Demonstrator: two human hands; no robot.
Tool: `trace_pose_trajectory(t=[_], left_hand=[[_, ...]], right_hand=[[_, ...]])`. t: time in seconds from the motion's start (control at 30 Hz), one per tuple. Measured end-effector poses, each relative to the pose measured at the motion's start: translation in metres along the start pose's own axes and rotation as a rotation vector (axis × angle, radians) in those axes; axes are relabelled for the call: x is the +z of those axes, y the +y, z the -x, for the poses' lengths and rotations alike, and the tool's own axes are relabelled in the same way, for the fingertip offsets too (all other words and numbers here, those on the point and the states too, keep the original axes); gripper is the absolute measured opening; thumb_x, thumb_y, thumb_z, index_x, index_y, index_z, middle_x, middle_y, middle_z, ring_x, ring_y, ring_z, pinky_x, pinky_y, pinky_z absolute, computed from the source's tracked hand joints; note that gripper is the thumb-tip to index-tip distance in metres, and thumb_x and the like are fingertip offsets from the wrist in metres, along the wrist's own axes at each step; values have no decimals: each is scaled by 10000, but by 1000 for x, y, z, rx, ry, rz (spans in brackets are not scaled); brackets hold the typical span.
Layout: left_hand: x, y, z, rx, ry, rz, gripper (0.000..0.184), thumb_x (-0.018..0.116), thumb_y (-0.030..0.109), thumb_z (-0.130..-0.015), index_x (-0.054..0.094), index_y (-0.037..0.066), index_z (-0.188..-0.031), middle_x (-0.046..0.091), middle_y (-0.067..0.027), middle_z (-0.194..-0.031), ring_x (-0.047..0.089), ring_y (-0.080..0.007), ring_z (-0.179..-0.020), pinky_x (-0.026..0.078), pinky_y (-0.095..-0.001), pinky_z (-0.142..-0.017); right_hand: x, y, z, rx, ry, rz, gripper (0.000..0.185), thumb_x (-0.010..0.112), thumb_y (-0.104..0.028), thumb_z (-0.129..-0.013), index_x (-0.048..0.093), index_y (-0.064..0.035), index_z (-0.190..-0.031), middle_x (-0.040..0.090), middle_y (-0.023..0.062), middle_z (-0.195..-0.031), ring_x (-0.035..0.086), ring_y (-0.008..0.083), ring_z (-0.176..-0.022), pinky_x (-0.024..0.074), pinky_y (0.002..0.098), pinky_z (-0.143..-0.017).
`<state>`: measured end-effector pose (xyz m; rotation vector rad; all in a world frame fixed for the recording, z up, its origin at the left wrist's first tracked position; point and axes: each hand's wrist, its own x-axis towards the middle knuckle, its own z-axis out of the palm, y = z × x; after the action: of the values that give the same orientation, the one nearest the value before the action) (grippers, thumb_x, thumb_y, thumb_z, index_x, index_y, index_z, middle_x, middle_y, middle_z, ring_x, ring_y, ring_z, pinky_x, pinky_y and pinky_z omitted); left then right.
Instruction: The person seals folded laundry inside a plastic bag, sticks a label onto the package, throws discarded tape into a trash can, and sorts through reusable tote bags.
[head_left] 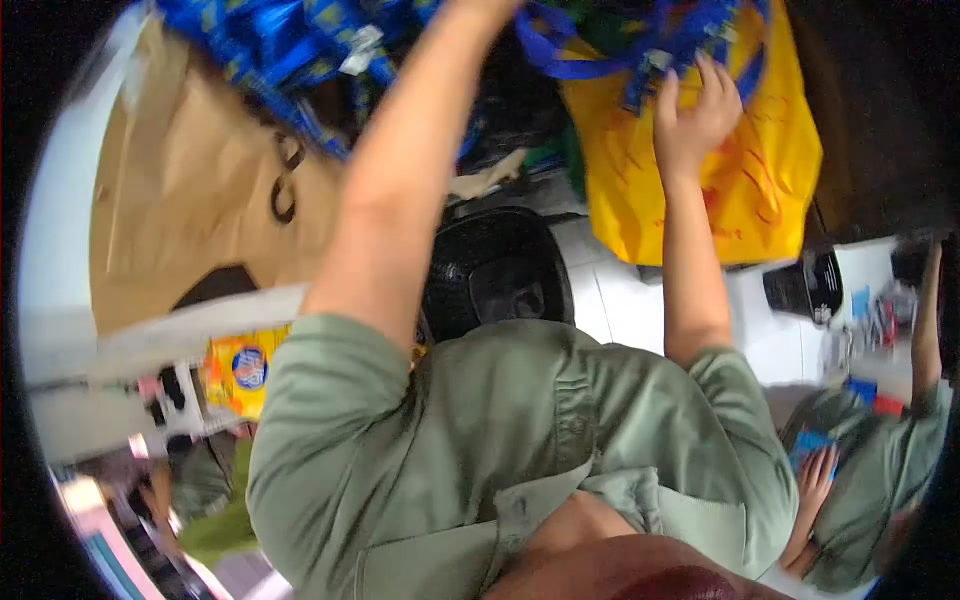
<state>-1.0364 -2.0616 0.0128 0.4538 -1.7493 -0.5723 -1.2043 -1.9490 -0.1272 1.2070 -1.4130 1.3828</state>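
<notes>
My left arm stretches up past the top edge, and my left hand is outside the picture. Blue bags with patterned straps (285, 105) hang at the upper left, near that forearm. My right hand (697, 118) is raised in front of a yellow bag (625, 190) with red print. Its thumb and fingers are apart, with the tips at the blue patterned straps (690, 40) hanging over the bag. Whether the fingertips touch the straps I cannot tell. Blur softens the view.
A large brown paper bag (190, 190) with black print stands at the left, above a yellow packet (235, 372). Below my arms is a black bin (497, 265) on white floor tiles (620, 300). Another person's hand (815, 480) is at the right, by a blue item.
</notes>
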Motion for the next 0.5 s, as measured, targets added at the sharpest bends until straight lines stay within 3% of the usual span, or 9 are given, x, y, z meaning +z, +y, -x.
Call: trace_pose_trajectory(t=[0.03,0.1,0.13,0.23,0.3,0.33,0.4,0.43,0.5], left_hand=[[3,13,28,94,50,-237,461,596,51,-694,556,15,-1152,602,-183,-1061,593,-221,-881,463,-321,-805],[9,-5,105,308,-8,-566,553,690,337,-676,574,101,-1162,501,-149,-1258,425,-320,-1194,337,-461,-985],[0,6,134,266,-176,-535,607,696,320,-645,552,121,-1201,404,-135,-1360,311,-330,-1289,246,-488,-1036],[-30,29,195,102,-305,-406,535,685,246,-686,537,96,-1178,358,-142,-1387,297,-351,-1305,225,-524,-1036],[-59,45,211,68,-299,-376,467,676,195,-695,557,99,-1136,371,-149,-1377,316,-359,-1295,234,-517,-1032],[-77,64,213,115,-269,-413,431,685,174,-695,575,104,-1105,417,-149,-1347,358,-350,-1272,241,-514,-1024],[-118,104,216,284,-110,-490,344,679,193,-722,595,136,-1050,492,-148,-1275,411,-357,-1223,213,-529,-1028],[-140,112,221,419,47,-490,395,709,247,-697,587,149,-1060,519,-156,-1247,412,-378,-1221,205,-523,-1032],[-186,109,231,482,371,-627,513,718,401,-664,560,189,-1104,516,-106,-1181,416,-308,-1089,274,-469,-952]], right_hand=[[-10,-17,15,20,-99,-97,338,655,-177,-753,603,-98,-1077,593,118,-1019,535,299,-967,399,395,-855],[-20,-32,57,41,-266,-148,352,662,-179,-783,592,-52,-1103,600,121,-1079,536,294,-1011,392,386,-888],[-26,-42,67,54,-345,-187,351,657,-167,-790,581,-29,-1104,598,133,-1092,537,304,-1010,397,387,-888],[-32,-61,93,135,-453,-334,318,631,-124,-809,557,-3,-1094,592,147,-1089,527,320,-1024,385,403,-907],[-40,-76,102,292,-564,-356,296,621,-104,-815,557,-1,-1085,587,155,-1081,526,329,-1023,387,405,-905],[-41,-84,103,268,-566,-360,290,619,-97,-816,558,-2,-1083,587,157,-1071,526,330,-1017,391,405,-901],[-35,-108,100,232,-522,-413,275,607,-72,-816,556,7,-1075,580,163,-1046,528,324,-1003,393,397,-900],[-37,-127,92,318,-545,-530,269,599,-61,-816,551,17,-1069,568,168,-1046,529,321,-992,390,388,-904],[-33,-150,87,343,-573,-590,266,594,-48,-813,545,23,-1065,556,170,-1054,529,322,-983,395,377,-898]])
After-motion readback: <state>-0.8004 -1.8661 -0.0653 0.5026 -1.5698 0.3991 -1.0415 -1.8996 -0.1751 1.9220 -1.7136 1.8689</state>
